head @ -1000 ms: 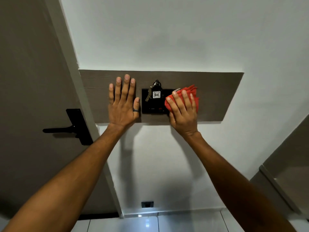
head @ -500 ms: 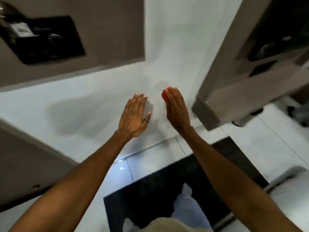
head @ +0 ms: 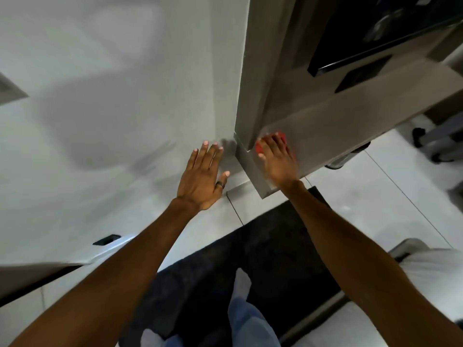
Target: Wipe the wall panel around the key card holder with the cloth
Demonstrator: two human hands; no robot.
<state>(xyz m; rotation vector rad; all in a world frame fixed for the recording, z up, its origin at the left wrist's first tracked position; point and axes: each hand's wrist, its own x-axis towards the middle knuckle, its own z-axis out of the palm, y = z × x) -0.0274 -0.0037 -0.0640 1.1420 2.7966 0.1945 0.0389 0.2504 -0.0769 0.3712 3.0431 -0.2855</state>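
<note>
My right hand [head: 278, 162] holds the red cloth [head: 259, 147], of which only small bits show past the fingers. It hovers in front of the lower corner of a grey-brown cabinet [head: 313, 126]. My left hand [head: 203, 176] is flat with fingers spread, a dark ring on one finger, held in front of the white wall [head: 125, 96] low down near the floor. Only a corner of the wood wall panel [head: 10, 92] shows at the far left edge. The key card holder is out of view.
A black mat [head: 263, 246] lies on the white tiled floor [head: 375, 191] beneath my legs. A small black outlet [head: 106, 239] sits low on the wall. The cabinet has a dark recess [head: 375, 28] at the top right. A wheeled item [head: 441, 141] stands at the right edge.
The view has swung down and right, away from the panel and holder. Both hands left the panel and now sit low by the wall's bottom and the cabinet corner, cloth still in the right.
</note>
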